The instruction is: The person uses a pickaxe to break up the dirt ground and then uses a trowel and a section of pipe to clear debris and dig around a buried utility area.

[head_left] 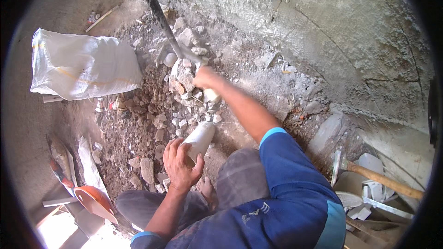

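1. Near left corner of the floor: an orange bowl-shaped shell [92,197] lies tilted beside a crumpled white strip [87,161]. Its interior is only partly visible; contents cannot be determined.
2. Near right corner of the floor: white plastic containers [370,162] stand grouped near the wall. Their contents cannot be identified. A hammer [385,180] with a wooden handle lies across this group, head toward the person.
3. Near middle of the floor: the left hand [181,163] is curled around the near end of a white cylinder [202,137]. The cylinder is tilted, its far end beside small stones.
4. Beyond the cylinder: the right hand [207,78] is blurred and set at the rubble [184,80]; its grip cannot be determined. The hands are apart.
5. Left edge of the floor: a bulging white sack [87,64] lies on its side. Its contents are hidden.
6. Far edge of the floor: a dark bar [157,11] slants down to the rubble, left of the rough wall [323,27].
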Demonstrator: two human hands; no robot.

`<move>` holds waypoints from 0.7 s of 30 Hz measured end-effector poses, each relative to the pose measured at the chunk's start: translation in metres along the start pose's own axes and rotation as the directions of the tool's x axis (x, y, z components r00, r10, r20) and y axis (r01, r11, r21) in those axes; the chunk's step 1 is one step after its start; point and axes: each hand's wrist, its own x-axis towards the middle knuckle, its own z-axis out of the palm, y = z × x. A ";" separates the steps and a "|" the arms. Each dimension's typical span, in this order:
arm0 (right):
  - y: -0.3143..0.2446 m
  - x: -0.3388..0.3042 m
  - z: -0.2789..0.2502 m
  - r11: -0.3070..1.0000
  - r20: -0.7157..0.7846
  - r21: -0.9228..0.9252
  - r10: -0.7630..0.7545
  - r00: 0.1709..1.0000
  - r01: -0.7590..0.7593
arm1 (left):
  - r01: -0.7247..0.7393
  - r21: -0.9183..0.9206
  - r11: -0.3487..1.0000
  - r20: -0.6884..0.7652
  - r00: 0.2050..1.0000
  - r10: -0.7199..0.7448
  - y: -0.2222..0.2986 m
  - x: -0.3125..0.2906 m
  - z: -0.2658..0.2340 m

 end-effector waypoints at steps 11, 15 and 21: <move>0.099 -0.029 -0.046 0.918 -0.163 0.277 0.335 0.928 -0.282 | -0.007 0.002 1.000 -0.023 1.000 0.007 0.003 0.000 -0.001; 0.101 -0.042 0.011 0.982 -0.033 0.101 0.164 0.986 -0.160 | 0.001 -0.020 1.000 -0.022 1.000 -0.002 0.003 -0.001 0.003; 0.109 -0.122 0.023 0.835 -0.168 0.446 0.433 0.886 -0.323 | -0.015 0.005 1.000 -0.032 0.999 0.015 0.006 0.000 0.002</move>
